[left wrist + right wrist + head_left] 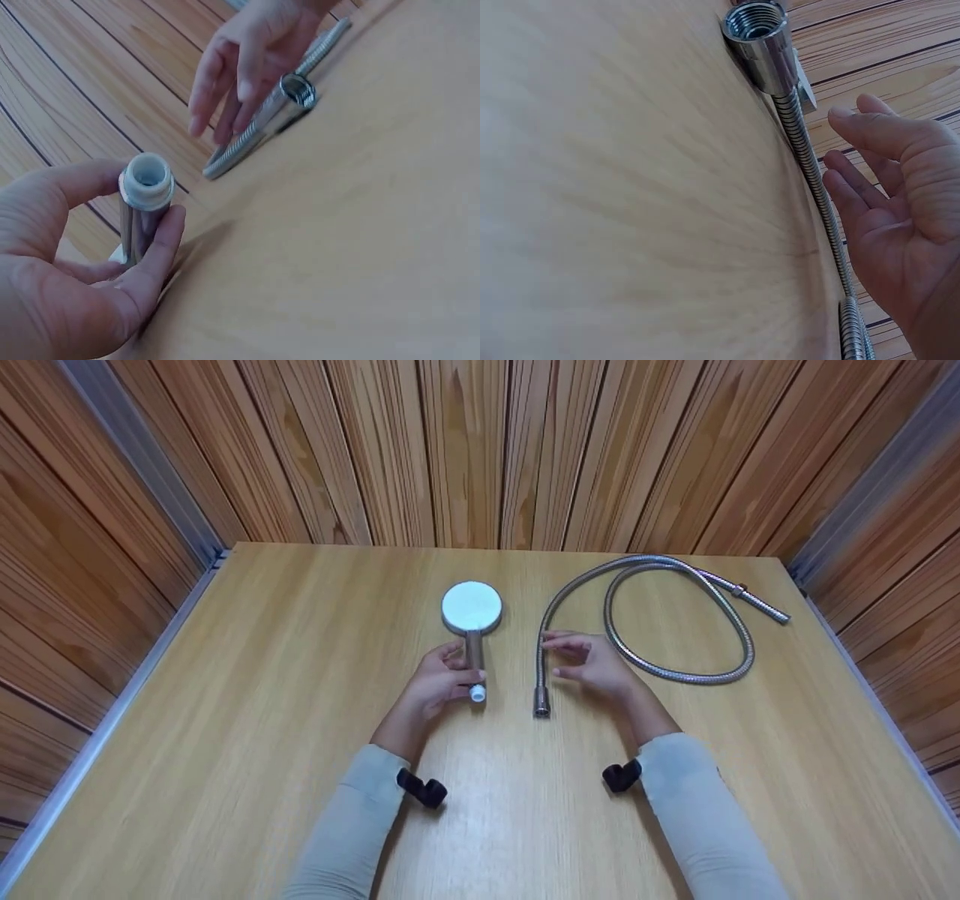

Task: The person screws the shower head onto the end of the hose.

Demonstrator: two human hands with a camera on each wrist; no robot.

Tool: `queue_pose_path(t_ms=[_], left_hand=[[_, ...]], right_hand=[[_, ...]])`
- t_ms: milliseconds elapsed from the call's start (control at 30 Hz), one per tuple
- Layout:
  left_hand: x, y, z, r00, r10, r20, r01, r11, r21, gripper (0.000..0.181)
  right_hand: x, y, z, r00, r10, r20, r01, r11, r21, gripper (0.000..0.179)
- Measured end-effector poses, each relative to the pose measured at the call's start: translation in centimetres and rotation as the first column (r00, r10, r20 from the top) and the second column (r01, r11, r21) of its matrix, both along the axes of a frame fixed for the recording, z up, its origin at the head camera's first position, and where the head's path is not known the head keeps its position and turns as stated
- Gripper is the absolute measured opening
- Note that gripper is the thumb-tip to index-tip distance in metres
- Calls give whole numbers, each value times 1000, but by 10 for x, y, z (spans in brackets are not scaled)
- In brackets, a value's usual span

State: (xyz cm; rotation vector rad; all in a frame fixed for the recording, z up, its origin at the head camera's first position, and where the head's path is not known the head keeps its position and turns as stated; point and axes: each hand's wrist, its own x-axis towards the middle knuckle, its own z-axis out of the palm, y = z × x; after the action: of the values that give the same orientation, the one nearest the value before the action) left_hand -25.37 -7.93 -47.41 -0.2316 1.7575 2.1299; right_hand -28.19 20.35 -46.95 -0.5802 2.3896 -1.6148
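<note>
A shower head [471,606] with a round white face and a chrome handle lies in front of my left hand [437,681]. The thumb and fingers of that hand grip the handle near its lower end. Its white threaded end [148,184] faces the left wrist camera. To the right lies a coiled metal shower hose [705,679]. My right hand [596,666] is beside the hose's near stretch, fingers loosely extended and fingertips right at it. The chrome hose nut [761,49] shows its inner thread in the right wrist view.
The hose's far end [772,611], a ribbed chrome fitting, lies toward the back right of the wooden table [247,720]. Wood-plank walls [465,450] stand behind and on both sides. A black wrist mount [424,789] sits on each sleeve.
</note>
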Motion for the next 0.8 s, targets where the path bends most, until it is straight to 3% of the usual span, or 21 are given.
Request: queue_pose_path(t_ms=[100,267,533,800], left_hand=[[0,2,-1,1000,7,-2,-7,1000,14,85],[2,0,-4,998,-23,-62,26,998,48,89],[2,-5,2,994,-27,-101,36,996,81,92],[7,-17,5,988,-43,-149,58,993,101,95]], right_hand=[[-1,-2,-3,1000,2,11,-2,1000,-24,42],[-3,-4,-5,1000,18,6,-18,999,-42,40],[-5,-15,-1,999,47,4,-47,993,108,39],[-12,-17,-1,991,135,3,-134,975,177,44]])
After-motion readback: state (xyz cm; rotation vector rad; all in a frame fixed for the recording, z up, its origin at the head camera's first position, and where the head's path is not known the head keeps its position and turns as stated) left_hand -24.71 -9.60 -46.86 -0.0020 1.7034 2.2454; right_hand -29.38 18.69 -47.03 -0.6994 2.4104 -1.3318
